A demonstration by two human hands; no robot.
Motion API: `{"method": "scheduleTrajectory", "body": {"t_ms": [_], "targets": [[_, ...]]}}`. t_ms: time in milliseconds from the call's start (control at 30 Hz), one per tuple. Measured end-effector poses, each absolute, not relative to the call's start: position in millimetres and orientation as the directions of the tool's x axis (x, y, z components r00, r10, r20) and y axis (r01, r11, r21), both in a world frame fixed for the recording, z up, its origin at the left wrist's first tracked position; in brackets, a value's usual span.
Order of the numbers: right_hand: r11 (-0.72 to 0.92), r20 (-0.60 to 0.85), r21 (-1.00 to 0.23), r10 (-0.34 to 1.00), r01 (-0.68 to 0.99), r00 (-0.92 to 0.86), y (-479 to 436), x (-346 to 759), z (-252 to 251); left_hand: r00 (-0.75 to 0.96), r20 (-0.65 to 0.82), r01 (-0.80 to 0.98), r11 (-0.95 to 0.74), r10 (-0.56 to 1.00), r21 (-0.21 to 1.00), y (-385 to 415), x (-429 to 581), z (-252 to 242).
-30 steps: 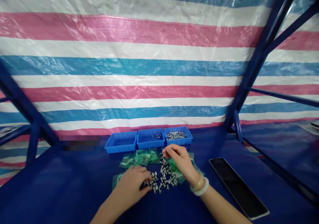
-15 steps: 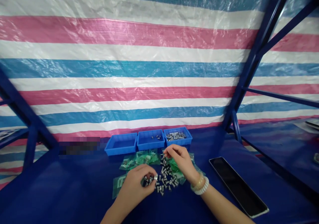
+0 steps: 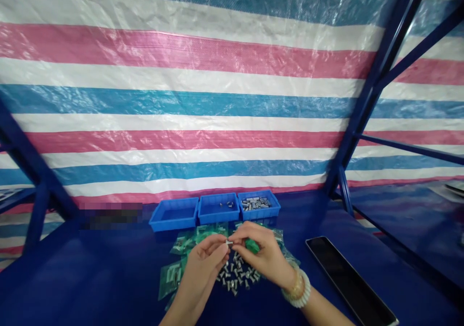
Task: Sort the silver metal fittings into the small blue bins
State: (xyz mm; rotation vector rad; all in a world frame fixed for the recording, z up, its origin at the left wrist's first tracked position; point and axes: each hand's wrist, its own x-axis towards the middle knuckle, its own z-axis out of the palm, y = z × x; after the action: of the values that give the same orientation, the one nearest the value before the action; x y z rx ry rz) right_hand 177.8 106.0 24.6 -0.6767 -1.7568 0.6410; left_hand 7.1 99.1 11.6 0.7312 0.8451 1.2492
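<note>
My left hand (image 3: 205,262) and my right hand (image 3: 261,253) meet above the work surface, their fingertips pinching a small silver metal bolt (image 3: 229,243) between them. Below my hands lies a loose pile of silver bolts (image 3: 236,275), partly hidden by my fingers. Green-tinted plastic bags (image 3: 186,243) with small parts inside are spread around the pile and under my hands. Beaded bracelets (image 3: 298,288) circle my right wrist.
Several blue plastic bins stand in a row behind the pile; the right bin (image 3: 258,206) holds many metal parts, the middle bin (image 3: 218,208) a few. A dark tablet (image 3: 350,278) lies to the right on the blue surface, with blue steel framing and striped tarpaulin behind.
My left hand has risen from the pile with a bolt and met my right hand above it. The view has tilted slightly, and the bins sit a little lower.
</note>
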Motion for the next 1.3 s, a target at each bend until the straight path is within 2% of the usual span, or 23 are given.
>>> {"method": "scheduleTrajectory", "body": {"t_ms": [167,300,467,633,733,833,1033,1300], "targets": [[0.692,0.66,-0.705,0.72,0.157,-0.214,106,177,23,0.103,-0.107,-0.441,0.141,0.989,0.887,95,7,8],[0.659,0.636,-0.736,0.751,0.155,-0.176,104,176,25,0.036,0.056,-0.271,-0.044,0.998,0.961,89,7,7],[0.529,0.506,-0.84,0.843,0.12,-0.181,103,169,17,-0.074,0.2,-0.053,-0.204,0.977,0.977,89,11,11],[0.341,0.355,-0.935,0.893,-0.099,-0.277,105,163,9,-0.03,0.411,0.137,-0.404,0.911,0.905,98,16,17],[0.31,0.34,-0.94,0.891,-0.143,-0.302,108,162,8,0.048,0.493,0.265,-0.487,0.869,0.832,113,17,27],[0.291,0.324,-0.945,0.904,-0.151,-0.28,111,162,5,0.071,0.585,0.475,-0.543,0.808,0.692,148,17,41],[0.313,0.325,-0.945,0.925,-0.091,-0.195,121,169,-2,0.176,0.584,0.592,-0.559,0.792,0.58,212,10,48],[0.333,0.336,-0.942,0.94,-0.048,-0.065,131,183,1,0.366,0.487,0.634,-0.596,0.793,0.493,129,-26,25]]}}
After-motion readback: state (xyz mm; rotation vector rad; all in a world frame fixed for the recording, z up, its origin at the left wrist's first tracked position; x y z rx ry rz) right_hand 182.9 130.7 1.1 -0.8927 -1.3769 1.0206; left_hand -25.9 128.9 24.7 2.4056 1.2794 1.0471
